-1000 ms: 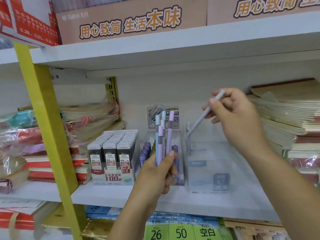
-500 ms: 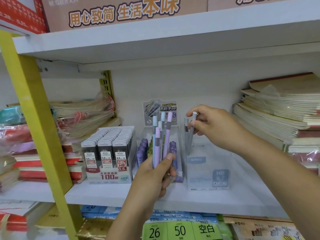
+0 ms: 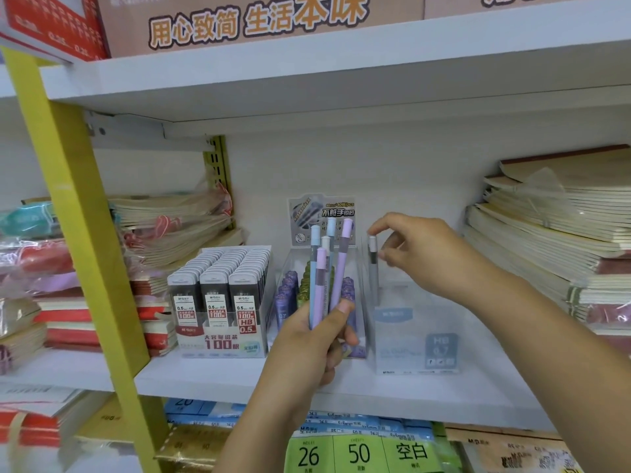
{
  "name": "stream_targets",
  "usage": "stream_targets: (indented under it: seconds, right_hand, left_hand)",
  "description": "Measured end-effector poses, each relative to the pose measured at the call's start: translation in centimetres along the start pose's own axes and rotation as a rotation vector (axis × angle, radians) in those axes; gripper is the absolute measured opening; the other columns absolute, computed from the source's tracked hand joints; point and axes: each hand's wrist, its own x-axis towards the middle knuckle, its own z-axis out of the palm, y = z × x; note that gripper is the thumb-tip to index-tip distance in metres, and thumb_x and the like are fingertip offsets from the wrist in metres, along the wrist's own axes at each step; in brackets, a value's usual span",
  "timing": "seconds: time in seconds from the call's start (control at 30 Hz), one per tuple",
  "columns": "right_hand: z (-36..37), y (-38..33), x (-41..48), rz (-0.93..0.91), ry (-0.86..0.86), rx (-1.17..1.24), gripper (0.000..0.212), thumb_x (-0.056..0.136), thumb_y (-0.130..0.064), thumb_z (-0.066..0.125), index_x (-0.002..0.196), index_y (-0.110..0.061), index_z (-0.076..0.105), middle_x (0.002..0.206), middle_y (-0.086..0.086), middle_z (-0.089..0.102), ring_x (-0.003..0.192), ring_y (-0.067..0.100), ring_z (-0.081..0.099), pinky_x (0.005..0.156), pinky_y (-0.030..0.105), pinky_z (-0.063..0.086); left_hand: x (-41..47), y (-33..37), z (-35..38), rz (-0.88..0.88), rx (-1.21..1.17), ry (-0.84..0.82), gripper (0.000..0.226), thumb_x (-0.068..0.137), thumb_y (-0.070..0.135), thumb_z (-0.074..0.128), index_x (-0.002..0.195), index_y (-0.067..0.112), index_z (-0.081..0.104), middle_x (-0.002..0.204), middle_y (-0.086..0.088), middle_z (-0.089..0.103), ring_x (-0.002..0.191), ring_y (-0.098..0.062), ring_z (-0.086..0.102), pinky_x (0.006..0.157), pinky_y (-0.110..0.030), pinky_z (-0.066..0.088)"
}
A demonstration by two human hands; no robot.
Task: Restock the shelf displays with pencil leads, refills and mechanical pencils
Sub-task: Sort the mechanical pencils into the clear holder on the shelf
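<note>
My left hand (image 3: 312, 346) is shut on a bundle of blue and purple mechanical pencils (image 3: 321, 278), held upright in front of the shelf. My right hand (image 3: 423, 257) reaches to a clear display box (image 3: 416, 339) labelled HB 0.7. Its index finger and thumb pinch the top of a grey mechanical pencil (image 3: 374, 271), which stands upright in the box's back left corner. Left of that box, a narrow clear box of purple lead tubes (image 3: 286, 297) sits partly hidden behind my left hand. Further left is a display of 0.5 HB lead cases (image 3: 218, 298).
Stacks of notebooks (image 3: 553, 233) fill the shelf's right side, and wrapped notebooks (image 3: 167, 227) the left. A yellow upright post (image 3: 85, 240) stands at the left front. The upper shelf board (image 3: 307, 73) hangs overhead. Paper packs (image 3: 358, 452) lie on the shelf below.
My right hand swung the grey pencil from a raised slant down into the clear box, where it now stands upright. My left hand kept its bundle in place.
</note>
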Motion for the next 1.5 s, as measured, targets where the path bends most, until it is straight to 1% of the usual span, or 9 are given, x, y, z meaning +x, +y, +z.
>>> stream_targets:
  seconds: [0.17, 0.27, 0.4, 0.5, 0.63, 0.77, 0.87, 1.2, 1.5]
  right_hand:
    - [-0.8, -1.4, -2.2, -0.094, 0.257, 0.384, 0.019, 0.092, -0.024, 0.061, 0.108, -0.033, 0.065, 0.086, -0.009, 0.071, 0.084, 0.007, 0.067, 0.079, 0.024, 0.052]
    - [-0.5, -2.5, -3.2, -0.07, 0.156, 0.599, 0.021, 0.087, -0.027, 0.068, 0.105, -0.038, 0.063, 0.082, -0.008, 0.074, 0.078, 0.004, 0.069, 0.073, 0.02, 0.053]
    - [-0.4, -2.8, -3.5, 0.006, 0.082, 0.748, 0.019, 0.09, -0.013, 0.065, 0.106, -0.022, 0.066, 0.078, -0.001, 0.076, 0.072, 0.01, 0.071, 0.058, 0.02, 0.053]
    - [-1.9, -2.6, -3.2, 0.012, 0.294, 0.861, 0.018, 0.093, -0.006, 0.058, 0.1, -0.022, 0.062, 0.076, 0.002, 0.074, 0.066, 0.013, 0.07, 0.053, 0.021, 0.052]
    - [-4.0, -1.1, -3.2, -0.084, 0.546, 0.583, 0.025, 0.095, -0.013, 0.055, 0.101, -0.037, 0.049, 0.083, -0.006, 0.074, 0.078, 0.004, 0.069, 0.064, 0.023, 0.053]
    - [-3.0, 0.4, -2.8, 0.005, 0.445, 0.387, 0.022, 0.093, -0.016, 0.061, 0.099, -0.029, 0.045, 0.086, -0.003, 0.072, 0.08, 0.011, 0.069, 0.079, 0.046, 0.055]
    - [-1.8, 1.0, -2.4, 0.012, 0.359, 0.367, 0.017, 0.091, -0.013, 0.063, 0.096, -0.024, 0.051, 0.091, 0.003, 0.069, 0.086, 0.016, 0.069, 0.083, 0.049, 0.054]
    - [0.0, 1.9, -1.7, -0.006, 0.232, 0.289, 0.024, 0.088, -0.012, 0.066, 0.086, -0.028, 0.049, 0.086, -0.002, 0.069, 0.077, 0.016, 0.069, 0.079, 0.046, 0.056]
    - [-0.1, 1.6, -0.5, 0.006, 0.245, 0.174, 0.015, 0.086, -0.01, 0.066, 0.087, -0.022, 0.057, 0.073, -0.004, 0.068, 0.073, 0.016, 0.068, 0.073, 0.043, 0.056]
  left_hand:
    - [-0.3, 0.3, 0.2, 0.005, -0.013, -0.074, 0.031, 0.088, 0.034, 0.067, 0.092, 0.004, 0.062, 0.062, -0.003, 0.062, 0.038, -0.008, 0.03, 0.036, -0.017, 0.023]
    - [-0.6, 0.4, 0.5, 0.016, 0.009, -0.108, 0.034, 0.081, 0.038, 0.071, 0.096, 0.007, 0.066, 0.064, -0.005, 0.061, 0.039, -0.009, 0.03, 0.037, -0.017, 0.023]
    - [-1.0, 0.2, 0.8, 0.026, 0.033, -0.123, 0.043, 0.075, 0.043, 0.074, 0.101, 0.009, 0.067, 0.066, -0.006, 0.062, 0.041, -0.01, 0.03, 0.038, -0.018, 0.024]
    - [-1.0, 0.2, 0.6, 0.055, 0.023, -0.075, 0.055, 0.069, 0.049, 0.072, 0.103, 0.006, 0.066, 0.064, -0.004, 0.06, 0.041, -0.009, 0.03, 0.037, -0.018, 0.024]
    - [-0.9, 0.0, 0.0, 0.077, 0.041, -0.039, 0.056, 0.069, 0.058, 0.07, 0.099, 0.012, 0.062, 0.059, 0.002, 0.046, 0.044, -0.01, 0.028, 0.039, -0.019, 0.023]
    - [-1.1, 0.0, -0.2, 0.078, 0.047, -0.088, 0.031, 0.073, 0.058, 0.068, 0.082, 0.029, 0.064, 0.062, 0.004, 0.032, 0.047, -0.011, 0.024, 0.04, -0.019, 0.022]
    - [-1.2, 0.1, -0.1, 0.06, 0.021, -0.103, 0.028, 0.074, 0.054, 0.067, 0.085, 0.029, 0.067, 0.063, 0.003, 0.032, 0.048, -0.011, 0.023, 0.04, -0.019, 0.021]
    - [-1.3, 0.3, -0.1, 0.043, 0.011, -0.085, 0.018, 0.092, 0.042, 0.06, 0.081, 0.034, 0.072, 0.061, 0.005, 0.038, 0.046, -0.01, 0.025, 0.039, -0.019, 0.022]
    - [-1.2, 0.0, 0.0, 0.047, 0.01, -0.095, 0.025, 0.073, 0.054, 0.066, 0.083, 0.032, 0.071, 0.06, 0.005, 0.039, 0.047, -0.01, 0.025, 0.04, -0.02, 0.022]
